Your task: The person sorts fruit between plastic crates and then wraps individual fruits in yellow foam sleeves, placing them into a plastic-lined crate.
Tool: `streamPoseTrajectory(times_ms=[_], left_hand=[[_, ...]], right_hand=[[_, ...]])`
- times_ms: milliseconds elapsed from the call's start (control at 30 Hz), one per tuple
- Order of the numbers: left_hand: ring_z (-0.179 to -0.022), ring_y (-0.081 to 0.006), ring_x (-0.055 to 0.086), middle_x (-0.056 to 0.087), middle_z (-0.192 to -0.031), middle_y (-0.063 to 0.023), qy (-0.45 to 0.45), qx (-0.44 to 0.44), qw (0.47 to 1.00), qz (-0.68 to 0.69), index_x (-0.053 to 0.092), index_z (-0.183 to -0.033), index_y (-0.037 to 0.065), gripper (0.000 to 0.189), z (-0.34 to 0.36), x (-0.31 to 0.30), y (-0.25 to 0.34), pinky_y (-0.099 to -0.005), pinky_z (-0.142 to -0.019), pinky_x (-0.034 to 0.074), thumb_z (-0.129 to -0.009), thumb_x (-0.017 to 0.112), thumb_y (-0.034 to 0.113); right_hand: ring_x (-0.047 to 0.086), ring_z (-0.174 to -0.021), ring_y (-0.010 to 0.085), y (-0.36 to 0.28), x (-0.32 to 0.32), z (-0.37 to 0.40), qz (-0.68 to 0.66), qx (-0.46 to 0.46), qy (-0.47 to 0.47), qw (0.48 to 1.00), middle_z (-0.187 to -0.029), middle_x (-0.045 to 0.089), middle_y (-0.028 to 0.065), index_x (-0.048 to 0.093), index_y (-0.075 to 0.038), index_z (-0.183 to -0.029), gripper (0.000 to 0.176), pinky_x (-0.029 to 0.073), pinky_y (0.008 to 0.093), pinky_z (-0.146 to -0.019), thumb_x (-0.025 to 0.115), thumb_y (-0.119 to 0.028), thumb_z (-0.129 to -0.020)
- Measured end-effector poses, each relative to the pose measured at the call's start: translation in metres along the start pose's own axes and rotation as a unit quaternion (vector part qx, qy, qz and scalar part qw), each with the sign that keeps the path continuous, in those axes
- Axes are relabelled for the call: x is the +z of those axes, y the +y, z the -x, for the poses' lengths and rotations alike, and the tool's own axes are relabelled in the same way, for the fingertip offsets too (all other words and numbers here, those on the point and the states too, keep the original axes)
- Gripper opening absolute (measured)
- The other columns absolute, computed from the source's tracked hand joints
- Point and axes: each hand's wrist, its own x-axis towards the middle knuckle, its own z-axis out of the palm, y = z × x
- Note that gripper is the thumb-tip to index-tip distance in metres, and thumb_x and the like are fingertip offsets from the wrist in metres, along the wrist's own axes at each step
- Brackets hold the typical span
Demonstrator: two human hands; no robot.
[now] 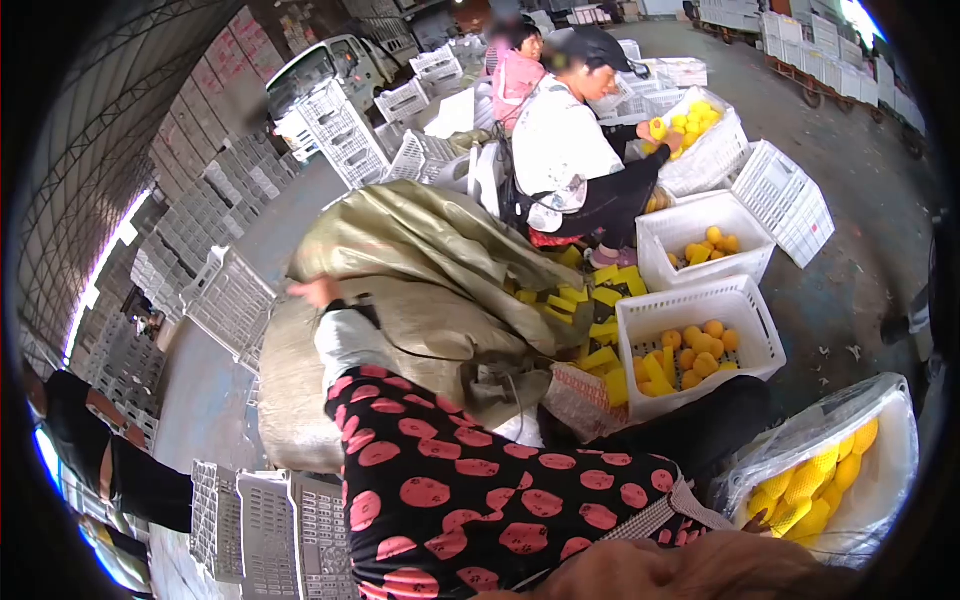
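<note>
My left hand is stretched out by the upper left side of a large tan woven sack. Its fingers look extended, with no object visible in them. Over the sack's top lies an olive plastic sheet. On my other side, a small part of my right hand shows at the edge of a plastic-lined white crate. That crate holds yellow fruit in foam nets; most of the hand is hidden. Yellow foam nets lie in a heap beside the sack.
White crates with round orange fruit stand ahead. A co-worker sits beyond, holding yellow-wrapped fruit over another lined crate. Stacked crates stand on the left, near a standing person. A truck is parked behind.
</note>
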Motion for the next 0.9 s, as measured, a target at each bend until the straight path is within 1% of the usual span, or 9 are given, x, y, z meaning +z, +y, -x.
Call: streamPoseTrajectory(times_ms=[67, 200, 300, 333, 400, 467, 533, 567, 900], left_hand=[[-0.072, -0.039, 0.06, 0.061, -0.091, -0.0227, 0.225, 0.204, 0.916, -0.262, 0.03, -0.127, -0.006, 0.071, -0.049, -0.038, 0.038, -0.0467, -0.063, 0.049, -0.073, 0.06, 0.031], [-0.087, -0.0445, 0.056, 0.056, -0.098, -0.0308, 0.182, 0.196, 0.936, -0.228, 0.017, -0.133, 0.003, 0.075, 0.007, -0.061, 0.095, -0.0511, -0.078, 0.044, -0.071, 0.055, 0.022], [-0.081, -0.0398, 0.059, 0.06, -0.096, -0.018, 0.178, 0.188, 0.899, -0.353, 0.024, -0.131, 0.004, 0.072, -0.088, -0.012, -0.04, -0.0447, -0.071, 0.048, -0.07, 0.061, 0.018], [-0.049, -0.0249, 0.053, 0.056, -0.073, -0.0212, 0.184, 0.31, 0.815, -0.453, 0.036, -0.103, -0.024, 0.065, -0.047, -0.001, -0.073, -0.0354, -0.047, 0.045, -0.082, 0.052, 0.036], [-0.082, -0.0231, 0.062, 0.063, -0.095, -0.0072, -0.148, 0.392, 0.369, -0.83, 0.051, -0.114, 0.012, 0.045, 0.024, 0.013, -0.066, -0.0554, -0.055, 0.042, -0.078, 0.052, 0.038], [-0.079, -0.0237, 0.061, 0.063, -0.093, -0.0045, -0.243, 0.438, 0.396, -0.769, 0.053, -0.104, 0.011, 0.033, 0.098, 0.024, -0.086, -0.0501, -0.059, 0.042, -0.08, 0.05, 0.034], [-0.061, -0.0211, 0.056, 0.053, -0.07, -0.004, -0.443, 0.062, 0.786, -0.426, 0.048, -0.08, 0.012, 0.015, 0.168, 0.055, -0.117, -0.0375, -0.045, 0.04, -0.082, 0.05, 0.027], [-0.052, -0.0198, 0.054, 0.048, -0.059, -0.0038, -0.48, -0.179, 0.835, -0.201, 0.046, -0.068, 0.012, 0.019, 0.218, 0.075, -0.13, -0.0312, -0.038, 0.039, -0.083, 0.049, 0.024], [-0.067, -0.009, 0.054, 0.057, -0.081, 0.0008, -0.907, -0.145, 0.295, -0.263, 0.05, -0.111, 0.008, 0.032, 0.568, 0.097, -0.108, -0.0225, -0.059, 0.044, -0.083, 0.057, 0.02]], right_hand=[[0.056, -0.055, 0.0369, 0.001, 0.005, 0.003, -0.025, 0.007, -0.019, 0.999, -0.06, 0.056, 0.022, 0.056, 0.005, -0.06, 0.056, 0.046, 0.0423, -0.05, 0.054, -0.047, -0.082], [0.055, -0.053, 0.0368, -0.006, 0.007, 0.01, -0.023, -0.007, 0.087, 0.996, -0.059, 0.055, 0.0225, 0.056, 0.007, -0.061, 0.057, 0.045, 0.0424, -0.05, 0.054, -0.045, -0.083], [0.054, -0.052, 0.0376, -0.022, -0.013, 0.017, -0.081, -0.044, 0.188, 0.978, -0.059, 0.054, 0.0245, 0.056, 0.009, -0.063, 0.057, 0.044, 0.0428, -0.049, 0.054, -0.043, -0.084], [0.054, -0.052, 0.0376, -0.01, -0.005, 0.012, -0.077, -0.038, 0.19, 0.978, -0.059, 0.054, 0.0245, 0.056, 0.009, -0.063, 0.057, 0.044, 0.0428, -0.049, 0.054, -0.043, -0.084], [0.054, -0.054, 0.0387, 0.011, 0.032, -0.003, -0.018, 0.039, 0.119, 0.992, -0.06, 0.055, 0.0247, 0.057, 0.009, -0.065, 0.056, 0.044, 0.0438, -0.05, 0.056, -0.043, -0.082], [0.057, -0.059, 0.0397, 0.003, 0.022, -0.003, -0.038, 0.114, 0.101, 0.988, -0.063, 0.058, 0.025, 0.059, 0.008, -0.067, 0.054, 0.045, 0.0464, -0.054, 0.061, -0.045, -0.077], [0.056, -0.06, 0.0404, 0.001, 0.011, 0.004, -0.056, 0.134, 0.079, 0.986, -0.065, 0.057, 0.0255, 0.057, 0.006, -0.067, 0.05, 0.041, 0.0465, -0.053, 0.059, -0.043, -0.08], [0.056, -0.058, 0.0393, -0.002, 0.006, 0.008, -0.063, 0.134, 0.095, 0.984, -0.061, 0.056, 0.0243, 0.057, 0.005, -0.062, 0.049, 0.042, 0.0464, -0.053, 0.06, -0.041, -0.079], [0.058, -0.064, 0.0361, 0.043, 0.043, 0.049, 0.128, 0.057, 0.109, 0.984, -0.069, 0.059, 0.0221, 0.059, 0.003, -0.072, 0.048, 0.045, 0.0452, -0.06, 0.052, -0.044, -0.08]])
